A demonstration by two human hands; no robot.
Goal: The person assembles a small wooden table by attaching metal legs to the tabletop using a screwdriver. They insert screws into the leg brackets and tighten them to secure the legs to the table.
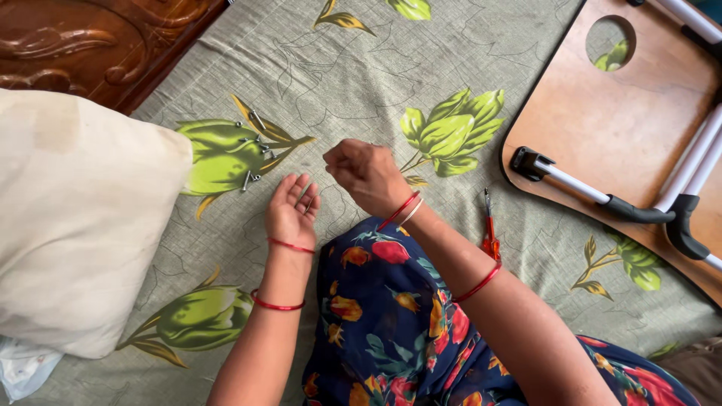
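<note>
While the left hand [292,210] lies palm up and open with a small screw [308,204] resting on its fingers, the right hand [366,174] is closed in a pinch just beside it, at about two o'clock — what it grips cannot be told. More loose screws [254,154] lie on the bedsheet [353,68] at ten o'clock. A red screwdriver [489,225] rests at four o'clock of the right hand, the upturned folding table [632,128] beyond. Judged step: gathering fasteners (sorting stage) — next calls for a fine fingertip pick.

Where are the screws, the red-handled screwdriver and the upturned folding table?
screws [254,154], head view, middle of the loose pile on the bedsheet.
red-handled screwdriver [490,233], head view, on the red handle.
upturned folding table [617,128], head view, bare wooden underside.
</note>
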